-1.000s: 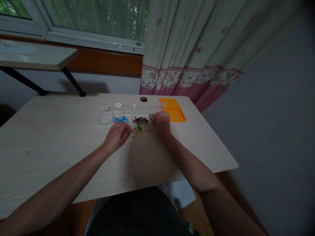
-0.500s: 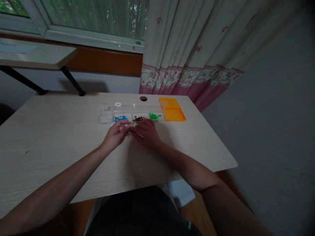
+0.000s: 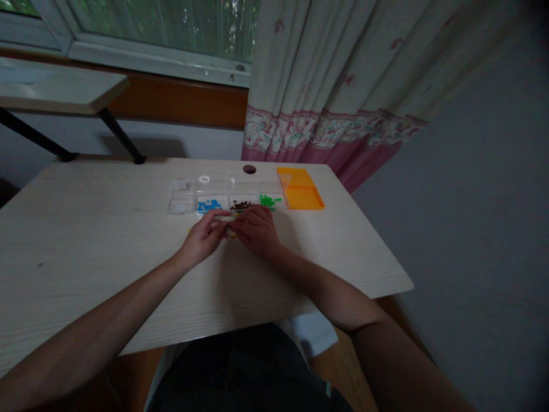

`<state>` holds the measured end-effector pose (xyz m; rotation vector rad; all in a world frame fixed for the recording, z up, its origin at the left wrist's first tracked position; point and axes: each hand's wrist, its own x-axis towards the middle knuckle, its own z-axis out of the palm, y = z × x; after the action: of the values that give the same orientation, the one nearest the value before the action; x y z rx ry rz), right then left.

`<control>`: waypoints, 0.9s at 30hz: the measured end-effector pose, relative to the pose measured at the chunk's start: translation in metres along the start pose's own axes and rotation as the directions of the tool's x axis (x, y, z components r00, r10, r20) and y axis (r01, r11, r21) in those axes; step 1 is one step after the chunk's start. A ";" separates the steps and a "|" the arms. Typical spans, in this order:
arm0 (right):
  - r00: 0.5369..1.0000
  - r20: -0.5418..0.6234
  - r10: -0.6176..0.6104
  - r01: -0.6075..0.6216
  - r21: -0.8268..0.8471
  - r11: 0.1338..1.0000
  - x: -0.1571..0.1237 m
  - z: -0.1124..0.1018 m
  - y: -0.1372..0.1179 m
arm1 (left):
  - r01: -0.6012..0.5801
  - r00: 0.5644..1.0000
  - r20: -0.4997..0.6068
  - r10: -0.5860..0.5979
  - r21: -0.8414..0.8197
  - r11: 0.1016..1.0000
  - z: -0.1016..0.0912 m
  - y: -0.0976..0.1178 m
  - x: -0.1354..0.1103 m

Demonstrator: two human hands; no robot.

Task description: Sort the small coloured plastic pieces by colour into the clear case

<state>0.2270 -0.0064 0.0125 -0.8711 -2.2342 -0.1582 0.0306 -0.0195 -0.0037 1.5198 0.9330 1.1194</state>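
My left hand (image 3: 205, 236) and my right hand (image 3: 258, 230) meet over the middle of the table, fingertips pinched together. Between them is something small, pale and partly see-through with yellowish bits; the fingers hide most of it, so I cannot name it. Just beyond my hands lie clear plastic boxes with raised lids. One compartment holds small blue pieces (image 3: 209, 205), another dark brown pieces (image 3: 241, 205), and a third bright green pieces (image 3: 268, 200). At their left is a clear compartment (image 3: 180, 206) with a whitish look.
An open orange case (image 3: 303, 197) lies right of the clear boxes. A round hole (image 3: 249, 169) is cut near the back edge of the pale wooden table (image 3: 107, 252). A raised shelf (image 3: 64, 88) on black legs stands at the back left. A curtain (image 3: 317, 114) hangs behind.
The view has shifted slightly. Both hands stay together in nearly the same place, with small finger movements; a little more yellow shows beneath the fingertips.
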 end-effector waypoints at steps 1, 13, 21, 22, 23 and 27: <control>1.000 -0.013 -0.011 0.011 -0.005 1.000 0.000 0.000 0.000 | -0.013 1.000 0.001 0.013 0.018 1.000 0.000 -0.001 0.000; 0.982 -0.139 0.126 -0.136 -0.063 0.989 0.000 -0.008 0.041 | -0.083 0.992 -0.076 0.104 0.245 0.966 -0.004 -0.004 0.000; 0.876 -0.164 0.455 -0.478 -0.163 0.863 -0.007 -0.017 0.091 | -0.101 0.987 -0.086 0.139 0.344 0.934 -0.008 0.001 0.003; 0.872 -0.159 0.463 -0.486 -0.164 0.859 -0.008 -0.016 0.091 | -0.098 0.987 -0.086 0.137 0.357 0.929 -0.008 0.002 0.003; 0.869 -0.154 0.470 -0.492 -0.163 0.855 -0.008 -0.015 0.090 | -0.096 0.987 -0.085 0.137 0.372 0.923 -0.007 0.003 0.002; 0.835 -0.137 0.533 -0.549 -0.148 0.823 -0.009 -0.011 0.088 | -0.112 0.985 -0.076 0.156 0.407 0.906 -0.008 0.004 0.002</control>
<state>0.2933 0.0520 0.0024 -1.5356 -1.8196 -0.1294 0.0239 -0.0161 0.0010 1.8954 1.2027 1.1641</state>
